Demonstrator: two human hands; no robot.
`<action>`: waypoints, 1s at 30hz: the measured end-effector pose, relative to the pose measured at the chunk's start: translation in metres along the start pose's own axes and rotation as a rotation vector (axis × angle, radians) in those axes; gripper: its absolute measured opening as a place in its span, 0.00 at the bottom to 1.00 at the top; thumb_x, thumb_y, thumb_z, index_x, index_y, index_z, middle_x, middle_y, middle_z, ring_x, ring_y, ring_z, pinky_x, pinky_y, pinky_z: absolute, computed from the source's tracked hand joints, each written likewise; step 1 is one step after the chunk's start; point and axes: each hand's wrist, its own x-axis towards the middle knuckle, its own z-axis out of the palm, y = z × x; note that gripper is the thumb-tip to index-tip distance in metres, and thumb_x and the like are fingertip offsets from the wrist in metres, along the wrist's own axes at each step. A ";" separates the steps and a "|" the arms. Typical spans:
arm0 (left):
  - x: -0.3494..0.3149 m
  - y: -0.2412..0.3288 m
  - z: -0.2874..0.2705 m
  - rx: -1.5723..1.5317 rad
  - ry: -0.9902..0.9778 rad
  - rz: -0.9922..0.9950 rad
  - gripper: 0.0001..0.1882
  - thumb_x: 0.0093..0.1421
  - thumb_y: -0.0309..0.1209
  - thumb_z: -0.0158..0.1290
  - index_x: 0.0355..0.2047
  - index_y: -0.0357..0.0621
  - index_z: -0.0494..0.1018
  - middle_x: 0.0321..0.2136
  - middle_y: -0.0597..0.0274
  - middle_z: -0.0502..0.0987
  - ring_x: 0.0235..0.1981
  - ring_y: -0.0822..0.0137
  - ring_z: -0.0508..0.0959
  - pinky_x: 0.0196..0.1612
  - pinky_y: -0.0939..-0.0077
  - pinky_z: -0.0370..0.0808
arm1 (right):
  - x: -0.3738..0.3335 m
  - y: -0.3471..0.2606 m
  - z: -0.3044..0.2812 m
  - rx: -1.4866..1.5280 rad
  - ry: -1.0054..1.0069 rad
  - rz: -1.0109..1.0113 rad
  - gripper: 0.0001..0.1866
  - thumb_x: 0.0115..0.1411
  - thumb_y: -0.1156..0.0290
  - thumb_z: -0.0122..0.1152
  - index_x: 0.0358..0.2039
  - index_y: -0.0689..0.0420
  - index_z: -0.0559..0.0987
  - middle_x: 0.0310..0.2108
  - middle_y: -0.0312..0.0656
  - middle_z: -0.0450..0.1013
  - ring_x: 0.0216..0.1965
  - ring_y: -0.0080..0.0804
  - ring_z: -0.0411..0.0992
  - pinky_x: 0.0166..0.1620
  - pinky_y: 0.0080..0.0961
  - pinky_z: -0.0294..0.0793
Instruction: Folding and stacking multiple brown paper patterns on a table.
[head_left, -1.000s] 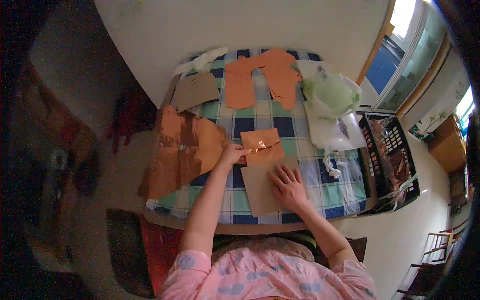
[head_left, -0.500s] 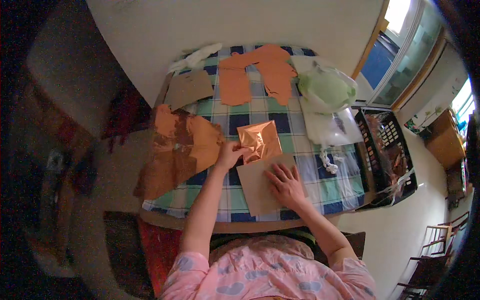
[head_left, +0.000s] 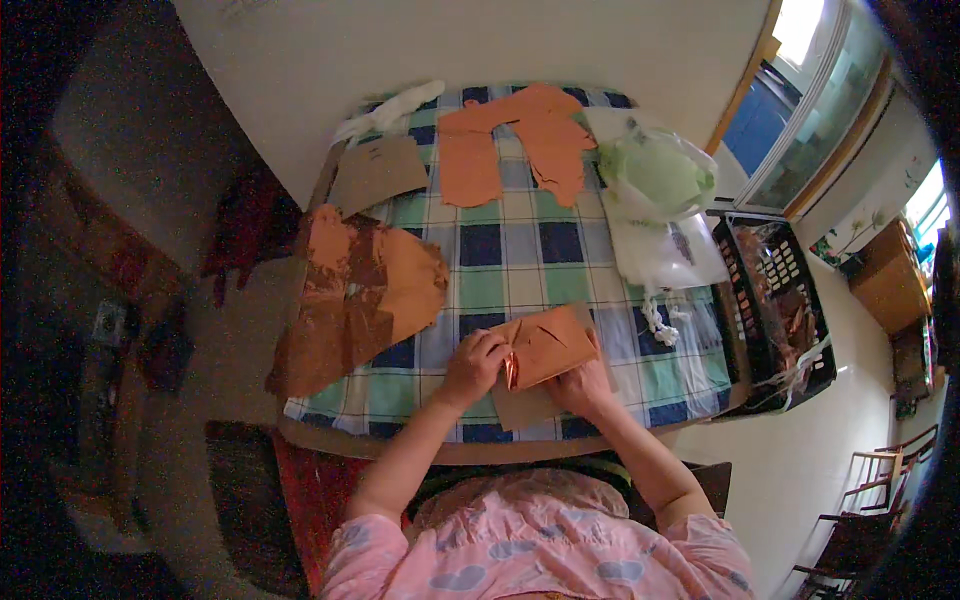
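In front of me a small copper-coloured foil sheet point(head_left: 550, 350) is raised a little and tilted, with its duller orange side up and dark creases or slits across it. My left hand point(head_left: 474, 372) is closed on its left edge, where a shiny strip shows. At the sheet's lower right corner is my right hand point(head_left: 587, 387), its fingers partly hidden beneath the sheet, so its grip is hard to make out. Under both lies a square tan board point(head_left: 525, 408), mostly covered, resting on the checked tablecloth point(head_left: 500, 285).
Larger torn copper foil point(head_left: 410, 290) covers the table's left side. At the back lie orange cut sheets point(head_left: 470, 165), another tan board point(head_left: 380, 175) and a white cloth point(head_left: 408, 105). On the right are a plastic bag point(head_left: 655, 175) with something green, white cord point(head_left: 657, 325) and a black crate point(head_left: 770, 300).
The small foil has come nearer and now lies over the tan board, dull side up instead of shiny. My right hand has left the board's top and moved to the foil's edge.
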 end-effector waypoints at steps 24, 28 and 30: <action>0.005 -0.036 -0.010 -0.062 -0.108 -0.562 0.09 0.48 0.31 0.60 0.27 0.42 0.73 0.30 0.53 0.74 0.35 0.52 0.74 0.36 0.58 0.71 | 0.060 -0.012 -0.018 -0.064 -0.208 -0.048 0.25 0.60 0.63 0.51 0.59 0.47 0.66 0.61 0.42 0.59 0.64 0.40 0.54 0.63 0.51 0.47; 0.031 -0.029 -0.013 -0.072 -0.195 -0.623 0.07 0.50 0.30 0.58 0.26 0.41 0.71 0.26 0.50 0.74 0.33 0.49 0.75 0.35 0.56 0.72 | 0.061 -0.010 -0.021 -0.079 -0.176 -0.071 0.23 0.61 0.63 0.50 0.57 0.46 0.67 0.61 0.41 0.60 0.64 0.40 0.54 0.63 0.52 0.46; 0.034 -0.033 -0.006 -0.006 -0.173 -0.591 0.07 0.50 0.28 0.56 0.26 0.40 0.71 0.27 0.50 0.75 0.34 0.49 0.75 0.36 0.56 0.72 | 0.057 -0.013 -0.024 -0.065 -0.180 -0.072 0.23 0.60 0.63 0.51 0.57 0.46 0.67 0.61 0.40 0.60 0.64 0.40 0.54 0.63 0.53 0.46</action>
